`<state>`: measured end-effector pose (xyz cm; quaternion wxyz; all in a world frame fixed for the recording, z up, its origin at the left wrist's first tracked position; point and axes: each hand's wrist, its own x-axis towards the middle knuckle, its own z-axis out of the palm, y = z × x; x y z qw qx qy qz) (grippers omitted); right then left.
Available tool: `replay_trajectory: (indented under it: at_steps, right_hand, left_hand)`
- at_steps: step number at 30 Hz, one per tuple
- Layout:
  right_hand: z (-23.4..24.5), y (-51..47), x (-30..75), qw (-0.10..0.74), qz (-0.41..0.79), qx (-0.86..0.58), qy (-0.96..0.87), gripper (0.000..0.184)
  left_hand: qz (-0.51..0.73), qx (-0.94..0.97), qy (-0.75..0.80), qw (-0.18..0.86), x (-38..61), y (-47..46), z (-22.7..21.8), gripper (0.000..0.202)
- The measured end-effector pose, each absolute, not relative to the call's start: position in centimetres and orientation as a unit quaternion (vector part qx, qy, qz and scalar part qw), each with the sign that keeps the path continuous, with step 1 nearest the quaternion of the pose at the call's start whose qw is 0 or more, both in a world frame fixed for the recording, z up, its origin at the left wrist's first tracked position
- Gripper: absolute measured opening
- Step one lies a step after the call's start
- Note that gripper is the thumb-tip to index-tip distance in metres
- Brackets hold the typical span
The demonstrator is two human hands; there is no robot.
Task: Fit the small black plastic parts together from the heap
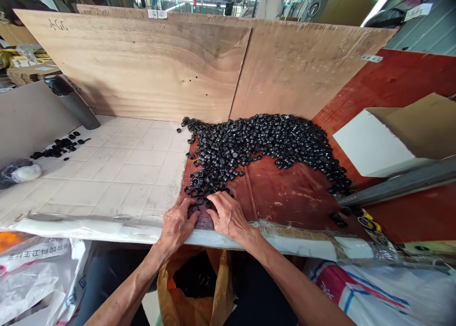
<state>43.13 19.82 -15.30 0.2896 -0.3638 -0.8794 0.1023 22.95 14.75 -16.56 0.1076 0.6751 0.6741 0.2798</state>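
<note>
A large heap of small black round plastic caps lies on the red-brown board, with looser ones trailing toward the front edge. My left hand rests at that edge, its thumb and forefinger curled round a ring-shaped black cap on the surface. Close by on the right, my right hand has its fingers bent over another black cap at the fingertips. Several open-topped caps lie just beyond both hands. Below the edge, an orange-brown bag hangs open between my forearms with dark contents.
A tall plywood panel closes off the back. On the pale tiled surface at left stand a dark bottle and scattered black pieces. At right are a white carton, a grey metal bar and yellow-handled scissors.
</note>
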Motion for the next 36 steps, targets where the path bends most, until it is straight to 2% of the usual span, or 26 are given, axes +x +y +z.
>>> replay_trajectory:
  at_steps: [5, 9, 14, 18, 21, 25, 27, 31, 33, 36]
  right_hand:
    - [-15.1, 19.3, 43.6, 0.326, 0.121, -0.352, -0.869, 0.028]
    - [-14.9, 19.0, 42.8, 0.288, 0.131, -0.278, -0.907, 0.040]
    - [-15.8, 18.6, 42.4, 0.292, 0.132, -0.284, -0.904, 0.038]
    - [-16.4, 18.6, 43.0, 0.349, 0.171, -0.310, -0.868, 0.045]
    - [-16.6, 18.8, 43.4, 0.397, 0.176, -0.365, -0.824, 0.042]
    - [-16.2, 18.6, 43.5, 0.413, 0.177, -0.373, -0.812, 0.041]
    - [-15.8, 18.2, 43.6, 0.400, 0.178, -0.352, -0.828, 0.038]
    - [-15.6, 17.4, 43.4, 0.316, 0.154, -0.347, -0.869, 0.028]
    - [-16.0, 17.5, 43.1, 0.320, 0.155, -0.372, -0.857, 0.024]
    - [-16.7, 17.9, 42.8, 0.357, 0.223, -0.359, -0.833, 0.029]
  left_hand:
    - [0.313, 0.688, 0.641, 0.132, 22.9, 14.6, -16.6, 0.029]
    - [0.354, 0.686, 0.607, 0.189, 23.0, 14.2, -16.0, 0.027]
    - [0.354, 0.686, 0.581, 0.257, 22.9, 14.3, -15.8, 0.025]
    - [0.343, 0.696, 0.585, 0.237, 22.9, 14.6, -16.0, 0.026]
    - [0.344, 0.710, 0.577, 0.210, 23.1, 14.6, -15.9, 0.033]
    - [0.347, 0.711, 0.579, 0.194, 23.2, 14.8, -16.1, 0.034]
    - [0.352, 0.700, 0.590, 0.196, 23.2, 15.1, -16.4, 0.035]
    - [0.351, 0.685, 0.604, 0.207, 23.2, 15.5, -16.5, 0.038]
    - [0.357, 0.674, 0.609, 0.217, 23.3, 15.6, -16.4, 0.036]
    - [0.367, 0.659, 0.607, 0.250, 23.2, 15.3, -16.1, 0.029]
